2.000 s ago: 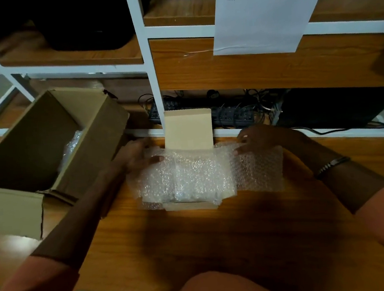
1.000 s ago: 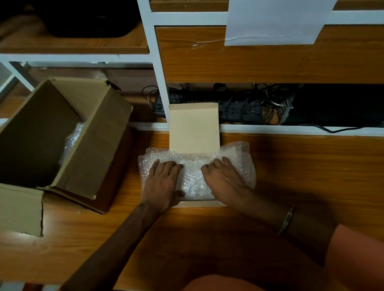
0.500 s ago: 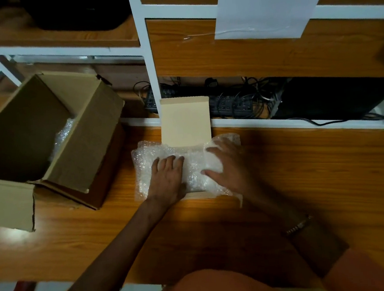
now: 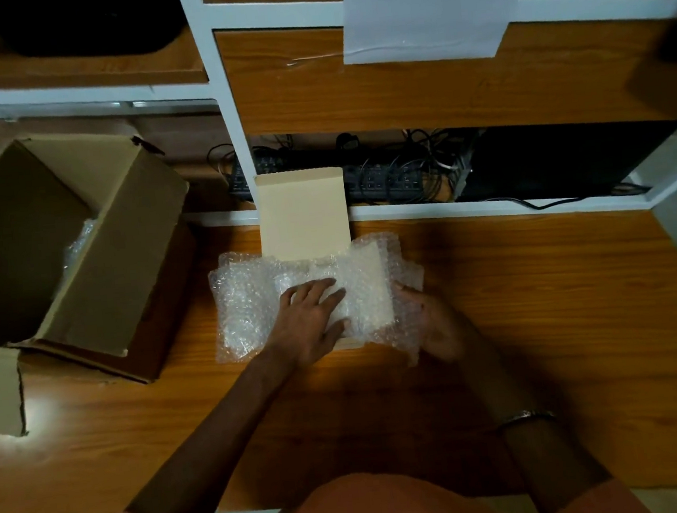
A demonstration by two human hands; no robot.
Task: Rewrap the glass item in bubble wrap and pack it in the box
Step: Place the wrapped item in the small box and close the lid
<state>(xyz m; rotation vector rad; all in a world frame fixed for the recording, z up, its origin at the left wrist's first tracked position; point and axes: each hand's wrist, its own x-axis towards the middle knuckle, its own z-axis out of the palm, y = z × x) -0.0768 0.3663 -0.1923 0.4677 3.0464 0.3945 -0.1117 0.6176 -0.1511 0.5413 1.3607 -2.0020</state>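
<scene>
A bundle of clear bubble wrap (image 4: 246,306) lies over a small flat cardboard box whose pale lid (image 4: 304,214) stands open at the back. The glass item is hidden inside the wrap. My left hand (image 4: 314,320) presses flat on top of the bundle, fingers spread. My right hand (image 4: 434,321) grips the right flap of the wrap from below and the side, folding it upward. A large open brown carton (image 4: 134,255) sits at the left with more bubble wrap (image 4: 79,244) inside.
The wooden table (image 4: 541,319) stretches to the right and front. A white-framed shelf (image 4: 228,114) stands behind, with a power strip and cables (image 4: 382,173) underneath. A paper sheet (image 4: 428,3) hangs from the shelf above.
My right hand has slid off the top of the bundle to its right edge and lifted the flap. My left hand has shifted right toward the middle of the bundle.
</scene>
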